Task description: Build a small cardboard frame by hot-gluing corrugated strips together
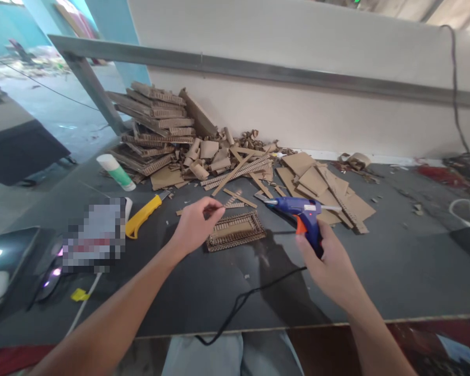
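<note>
- Head view, blurred at the edges: your left hand (198,222) covers the far left corner of the cardboard tray (238,242).
- Left thumb and forefinger tips are together; can't tell whether a sliver of cardboard sits between them.
- Your right hand (332,261) is wrapped round the handle of the glue gun (303,205). Most of its fingers are hidden behind the handle; can't tell if the orange trigger is pressed.
- Grey pointed item by the nozzle: can't make out what it is.
- Black cable (238,300) drops past the near edge of the table (376,282), rest out of sight.
- Boxy object (96,230) at left is pixelated, unreadable. Dark pad (18,245) is cut off by the frame.
- Tray lies flat on the table between your hands, nearer the left: small, shallow, rectangular, slightly skewed, brown, smooth floor, corrugated flutes showing along nested borders.
- Gun is blue, nozzle pointing left, beyond the tray's far right corner and apart from it; pale stick out the back.
- Loose strips just behind the tray; flat cardboard pieces (307,180) behind the gun.
- Yellow cutter (143,216) left of your left hand.
</note>
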### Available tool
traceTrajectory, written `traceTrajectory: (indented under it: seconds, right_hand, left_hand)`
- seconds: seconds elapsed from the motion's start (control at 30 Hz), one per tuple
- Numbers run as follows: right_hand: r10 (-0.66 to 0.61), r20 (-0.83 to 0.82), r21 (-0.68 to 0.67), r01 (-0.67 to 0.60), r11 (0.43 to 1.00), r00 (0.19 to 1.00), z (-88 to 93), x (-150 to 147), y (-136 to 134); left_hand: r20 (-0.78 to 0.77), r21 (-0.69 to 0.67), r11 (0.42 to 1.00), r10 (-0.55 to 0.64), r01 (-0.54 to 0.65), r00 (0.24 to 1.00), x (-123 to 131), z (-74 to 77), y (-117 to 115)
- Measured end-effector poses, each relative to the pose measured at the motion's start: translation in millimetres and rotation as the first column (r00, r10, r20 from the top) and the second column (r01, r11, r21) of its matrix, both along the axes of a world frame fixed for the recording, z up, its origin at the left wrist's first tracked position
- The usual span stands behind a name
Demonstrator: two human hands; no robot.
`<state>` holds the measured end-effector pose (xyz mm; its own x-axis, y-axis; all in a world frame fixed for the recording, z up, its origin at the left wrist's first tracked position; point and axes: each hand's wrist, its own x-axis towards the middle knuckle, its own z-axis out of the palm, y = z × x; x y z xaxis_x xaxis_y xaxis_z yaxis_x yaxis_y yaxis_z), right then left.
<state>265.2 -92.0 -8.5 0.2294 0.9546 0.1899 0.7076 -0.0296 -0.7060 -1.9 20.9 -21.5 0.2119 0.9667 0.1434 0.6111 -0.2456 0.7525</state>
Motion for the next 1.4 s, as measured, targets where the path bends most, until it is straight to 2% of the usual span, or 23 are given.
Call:
traceTrajectory:
  seconds: [0.07,0.13,0.23,0.33,0.43,0.6,1.03,1.4]
  right_hand:
    - [0.096,0.097,-0.032,-0.093,0.995,0.991,8.3,-7,13]
    - [0.155,0.235,0.004,-0.16,0.987,0.96,6.7,-15,27]
    - [0.051,0.451,0.256,-0.184,0.949,0.891,-11.0,-28,46]
    - [0.019,0.549,0.359,-0.257,0.897,0.836,-30.9,-37,55]
    - [-0.003,0.582,0.396,-0.281,0.874,0.813,-41.2,-41,56]
    - [0.0,0.636,0.4,-0.33,0.855,0.772,-45.7,-43,55]
    - [0.032,0.707,0.337,-0.375,0.864,0.707,-50.7,-45,54]
    - [0.041,0.712,0.332,-0.387,0.86,0.701,-46.4,-41,50]
  left_hand:
    - [0.046,0.024,0.996,0.088,-0.089,0.995,-3,-6.2,4]
    - [0.024,0.061,0.992,0.109,-0.111,0.994,-4,-11.9,5]
    - [-0.048,0.105,0.992,0.068,-0.062,0.997,-6,-17.9,5]
    - [-0.128,0.113,0.994,0.017,-0.002,0.992,-7,-21.5,5]
    - [-0.19,0.105,0.994,-0.022,0.043,0.981,-8,-23.5,7]
    - [-0.2,0.105,0.991,-0.06,0.082,0.978,-9,-24.2,9]
    - [-0.202,0.103,0.991,-0.067,0.089,0.977,-7,-23.4,9]
    - [-0.208,0.104,0.99,-0.073,0.096,0.975,-7,-24.2,10]
